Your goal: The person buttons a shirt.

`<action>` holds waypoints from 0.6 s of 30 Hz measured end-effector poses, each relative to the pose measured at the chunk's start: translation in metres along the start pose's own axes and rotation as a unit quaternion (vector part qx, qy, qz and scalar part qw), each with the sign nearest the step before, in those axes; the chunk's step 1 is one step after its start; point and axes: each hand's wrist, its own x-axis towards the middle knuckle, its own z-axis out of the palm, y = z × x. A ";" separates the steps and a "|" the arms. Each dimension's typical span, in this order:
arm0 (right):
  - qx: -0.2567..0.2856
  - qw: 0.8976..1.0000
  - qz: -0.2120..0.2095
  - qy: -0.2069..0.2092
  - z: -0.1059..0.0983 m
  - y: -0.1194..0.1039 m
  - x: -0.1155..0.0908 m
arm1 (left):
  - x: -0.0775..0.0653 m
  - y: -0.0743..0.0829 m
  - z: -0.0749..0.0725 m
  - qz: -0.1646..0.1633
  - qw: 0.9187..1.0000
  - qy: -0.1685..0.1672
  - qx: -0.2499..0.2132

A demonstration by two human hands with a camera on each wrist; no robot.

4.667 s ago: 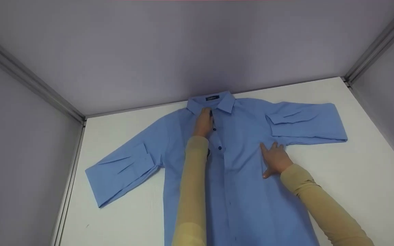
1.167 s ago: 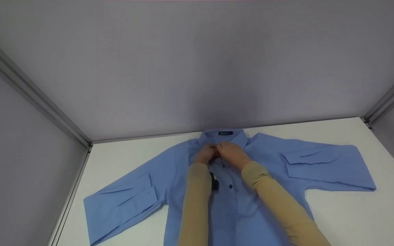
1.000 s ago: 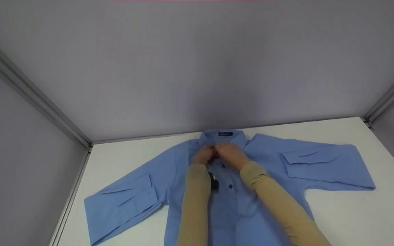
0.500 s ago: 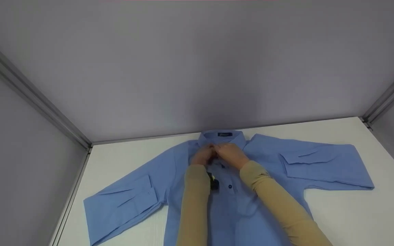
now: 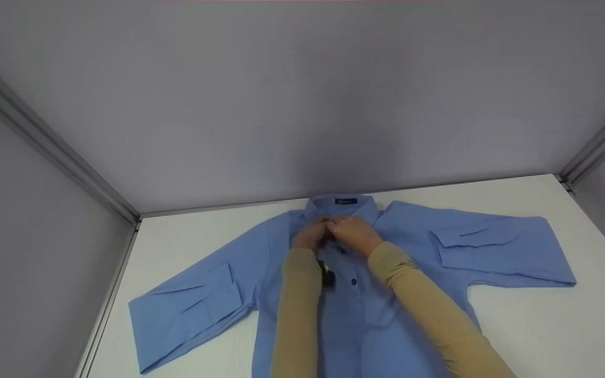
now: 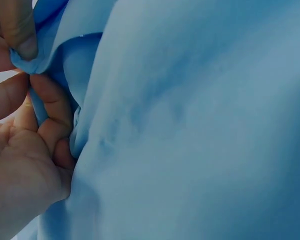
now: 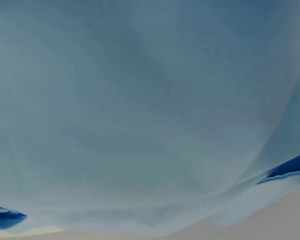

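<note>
Blue shirt (image 5: 368, 325) lies spread — both hands (image 5: 310, 233) (image 5: 356, 233) pinch it just below the collar (image 5: 368, 211).

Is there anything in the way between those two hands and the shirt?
Nothing visible. The left hand and right hand meet on the front of the shirt, just below the collar, fingers right on the cloth. A small dark object shows beside the left forearm, clear of the fingers.
</note>
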 end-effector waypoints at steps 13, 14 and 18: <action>0.078 0.996 0.038 0.001 -0.011 0.000 0.000 | -0.008 0.009 -0.001 0.037 0.997 -0.009 -0.069; 0.094 0.994 0.050 -0.001 -0.012 0.000 0.000 | -0.009 0.009 0.000 0.039 0.997 -0.008 -0.072; 0.151 0.985 0.088 0.000 -0.013 0.001 -0.001 | -0.015 0.007 0.001 0.059 0.988 -0.043 -0.134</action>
